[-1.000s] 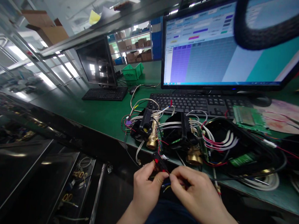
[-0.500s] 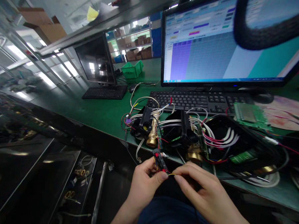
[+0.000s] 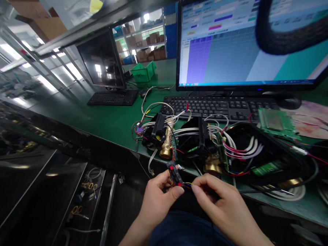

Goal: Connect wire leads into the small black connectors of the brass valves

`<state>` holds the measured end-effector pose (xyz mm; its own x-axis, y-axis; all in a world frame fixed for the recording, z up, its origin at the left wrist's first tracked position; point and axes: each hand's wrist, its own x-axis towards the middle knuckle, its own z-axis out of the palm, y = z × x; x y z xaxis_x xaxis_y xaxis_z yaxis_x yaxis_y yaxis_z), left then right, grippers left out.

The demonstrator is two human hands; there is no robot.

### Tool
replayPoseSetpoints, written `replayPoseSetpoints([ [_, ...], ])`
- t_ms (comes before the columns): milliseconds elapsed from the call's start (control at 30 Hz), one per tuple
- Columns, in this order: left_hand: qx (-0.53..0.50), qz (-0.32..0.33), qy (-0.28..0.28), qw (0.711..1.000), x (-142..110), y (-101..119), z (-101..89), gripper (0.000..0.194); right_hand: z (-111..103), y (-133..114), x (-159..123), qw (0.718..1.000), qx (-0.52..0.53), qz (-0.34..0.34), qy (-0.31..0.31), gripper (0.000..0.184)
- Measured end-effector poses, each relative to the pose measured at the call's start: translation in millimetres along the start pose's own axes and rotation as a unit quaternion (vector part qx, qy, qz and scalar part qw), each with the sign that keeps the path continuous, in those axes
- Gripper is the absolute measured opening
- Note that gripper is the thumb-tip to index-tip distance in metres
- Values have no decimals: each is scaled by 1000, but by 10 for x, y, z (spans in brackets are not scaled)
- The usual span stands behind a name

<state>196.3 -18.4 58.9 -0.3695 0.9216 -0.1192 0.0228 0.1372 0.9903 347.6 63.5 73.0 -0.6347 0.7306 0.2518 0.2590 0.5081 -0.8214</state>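
My left hand (image 3: pixel 160 196) is closed around a small black terminal block with red parts (image 3: pixel 175 175), held in front of the bench edge. Thin wires (image 3: pixel 187 183), one of them yellow, run from its lower end to my right hand (image 3: pixel 220 199), whose thumb and forefinger pinch them. Just beyond the block, on the green bench, are two black meter housings with brass pipe fittings; the left housing (image 3: pixel 154 131) sits beside its brass fitting (image 3: pixel 167 141). White cables link it to the right housing (image 3: pixel 194 139), with another brass fitting (image 3: pixel 212 166) below that one.
Behind the housings lie a keyboard (image 3: pixel 208 107) and a lit monitor (image 3: pixel 225 60). To the right are an open black case (image 3: pixel 269 158), a green circuit board (image 3: pixel 278 121) and a coiled white cable (image 3: pixel 289 195). A green bin (image 3: pixel 143 72) stands farther back; metal trays (image 3: pixel 91 192) are low at left.
My right fingers have shifted slightly at the wires, and more of the wires shows between my hands. The left hand keeps its hold on the block. The view has tilted a little.
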Motion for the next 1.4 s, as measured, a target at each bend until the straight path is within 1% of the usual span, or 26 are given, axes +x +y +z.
replayPoseSetpoints([
  [133, 12, 8, 1, 1000, -11, -6, 0, 54, 9, 4, 6, 1000, -5, 10, 5, 22],
  [300, 21, 26, 11, 999, -13, 12, 12, 48, 4, -7, 9, 1000, -13, -14, 10, 20],
  [433, 22, 11, 36, 999, -7, 24, 35, 50, -3, -6, 3, 1000, -13, -22, 4, 18],
  [567, 62, 5, 57, 996, -9, 43, 51, 51, 12, 6, -6, 1000, -22, -13, 15, 19],
  [633, 86, 19, 64, 994, -13, 51, 56, 47, 30, 4, -3, 999, -33, -17, 31, 19],
  [733, 125, 57, 81, 987, -22, 49, 67, 40, 65, -9, 13, 996, -51, -29, 62, 18],
  [833, 183, 104, 102, 972, -37, 32, 80, 33, 99, -16, 26, 994, -63, -42, 85, 17],
  [933, 227, 140, 112, 957, -52, 16, 93, 32, 125, -10, 28, 991, -68, -53, 103, 16],
  [1233, 256, 189, 128, 939, -65, 0, 111, 26, 157, -10, 19, 983, -93, -80, 137, 16],
  [1400, 290, 217, 143, 921, -64, -35, 121, 28, 189, 1, 25, 977, -107, -103, 152, 16],
])
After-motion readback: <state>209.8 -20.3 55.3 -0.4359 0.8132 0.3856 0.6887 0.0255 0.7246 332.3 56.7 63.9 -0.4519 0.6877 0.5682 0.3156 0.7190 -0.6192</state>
